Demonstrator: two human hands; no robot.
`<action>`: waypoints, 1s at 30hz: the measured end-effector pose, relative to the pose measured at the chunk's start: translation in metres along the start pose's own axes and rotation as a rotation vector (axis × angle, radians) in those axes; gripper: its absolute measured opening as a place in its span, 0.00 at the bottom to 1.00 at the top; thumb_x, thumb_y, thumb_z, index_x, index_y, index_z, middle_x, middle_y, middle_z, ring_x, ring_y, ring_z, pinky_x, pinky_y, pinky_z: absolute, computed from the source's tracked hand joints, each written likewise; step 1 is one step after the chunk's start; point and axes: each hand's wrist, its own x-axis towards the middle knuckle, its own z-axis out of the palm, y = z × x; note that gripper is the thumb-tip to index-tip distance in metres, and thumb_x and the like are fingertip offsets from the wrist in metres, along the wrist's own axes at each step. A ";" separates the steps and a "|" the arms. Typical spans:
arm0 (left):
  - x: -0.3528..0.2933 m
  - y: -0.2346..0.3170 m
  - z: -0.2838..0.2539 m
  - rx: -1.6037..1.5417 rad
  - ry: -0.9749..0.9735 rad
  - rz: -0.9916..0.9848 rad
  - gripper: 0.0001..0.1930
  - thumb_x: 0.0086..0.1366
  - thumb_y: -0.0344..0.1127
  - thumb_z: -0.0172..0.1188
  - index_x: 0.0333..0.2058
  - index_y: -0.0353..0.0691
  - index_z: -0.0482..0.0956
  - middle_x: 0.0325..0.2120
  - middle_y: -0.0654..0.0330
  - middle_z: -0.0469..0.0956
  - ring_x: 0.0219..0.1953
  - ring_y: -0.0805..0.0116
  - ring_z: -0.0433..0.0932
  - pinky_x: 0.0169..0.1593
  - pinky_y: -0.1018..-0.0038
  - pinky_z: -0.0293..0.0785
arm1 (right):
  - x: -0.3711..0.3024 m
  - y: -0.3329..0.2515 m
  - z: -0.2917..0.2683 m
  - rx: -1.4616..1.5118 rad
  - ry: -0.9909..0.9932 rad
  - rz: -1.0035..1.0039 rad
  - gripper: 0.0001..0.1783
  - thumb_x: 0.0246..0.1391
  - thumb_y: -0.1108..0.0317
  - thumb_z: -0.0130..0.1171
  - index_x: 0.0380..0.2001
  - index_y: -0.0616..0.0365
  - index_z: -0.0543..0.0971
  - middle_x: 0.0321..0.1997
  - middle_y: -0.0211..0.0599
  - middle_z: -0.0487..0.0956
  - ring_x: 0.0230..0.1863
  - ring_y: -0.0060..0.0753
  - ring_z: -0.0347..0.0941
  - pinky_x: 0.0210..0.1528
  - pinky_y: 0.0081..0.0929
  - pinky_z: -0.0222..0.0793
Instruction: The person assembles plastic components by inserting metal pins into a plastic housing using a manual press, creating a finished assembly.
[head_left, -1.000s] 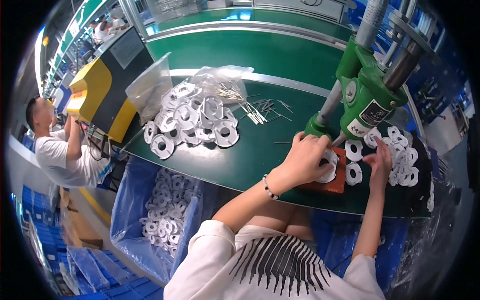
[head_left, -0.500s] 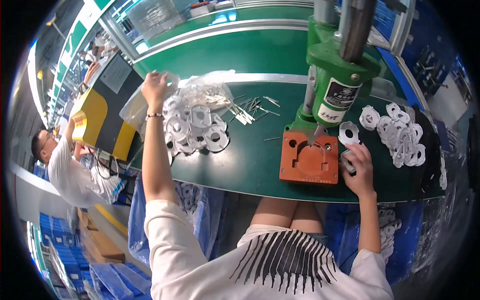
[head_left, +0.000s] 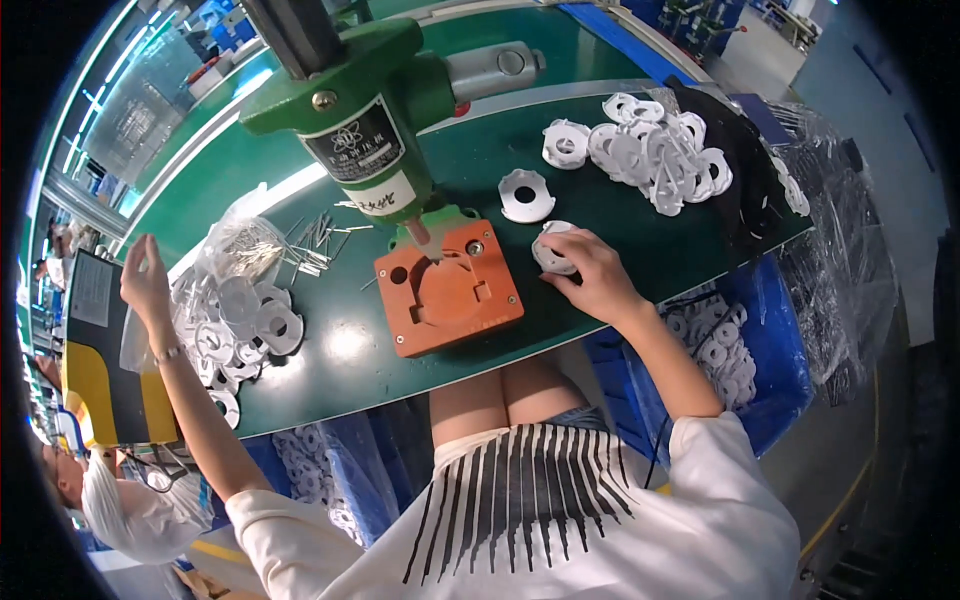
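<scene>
My right hand (head_left: 597, 280) curls over a round white plastic part (head_left: 551, 252) lying on the green table, thumb and fingers at its edge. Just beyond it lies another white plastic ring (head_left: 526, 196) with a hole in its middle. To the left of this hand, an orange fixture block (head_left: 450, 300) with a recessed round pocket sits under the tip of a green press (head_left: 370, 130). My left hand (head_left: 147, 287) is raised at the far left, fingers stretched upward with nothing visible in them, beside a pile of white plastic parts (head_left: 240, 310).
Thin metal pins (head_left: 318, 245) lie loose near a clear plastic bag (head_left: 240, 235). A heap of white parts (head_left: 650, 150) rests at the right beside black material (head_left: 735, 165). Blue bins (head_left: 780, 350) with more parts stand below the table edge. A person (head_left: 125, 505) is at the left.
The view has turned to the right, so the press and fixture appear farther left. My left hand is still raised by the left pile; my right hand stays at the white part.
</scene>
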 end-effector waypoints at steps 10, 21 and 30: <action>-0.168 0.241 -0.073 -0.689 -0.214 0.389 0.13 0.50 0.20 0.57 0.37 0.31 0.76 0.36 0.51 0.79 0.37 0.62 0.78 0.44 0.71 0.72 | -0.010 -0.028 -0.013 -0.004 0.271 -0.168 0.22 0.34 0.81 0.66 0.38 0.60 0.74 0.36 0.39 0.79 0.38 0.39 0.77 0.43 0.32 0.73; -0.203 0.299 -0.050 -1.529 -0.824 -0.259 0.25 0.54 0.25 0.61 0.51 0.31 0.65 0.38 0.55 0.76 0.39 0.71 0.77 0.39 0.78 0.74 | 0.019 -0.104 -0.004 0.288 0.325 -0.222 0.30 0.35 0.80 0.66 0.47 0.64 0.69 0.42 0.43 0.77 0.42 0.38 0.76 0.43 0.28 0.73; -0.172 0.259 -0.023 -1.018 -0.850 -0.118 0.24 0.54 0.17 0.43 0.52 0.36 0.68 0.32 0.51 0.76 0.35 0.69 0.76 0.38 0.72 0.71 | 0.019 -0.120 0.006 0.212 0.270 -0.273 0.29 0.35 0.75 0.67 0.45 0.64 0.70 0.45 0.46 0.75 0.48 0.50 0.71 0.49 0.38 0.69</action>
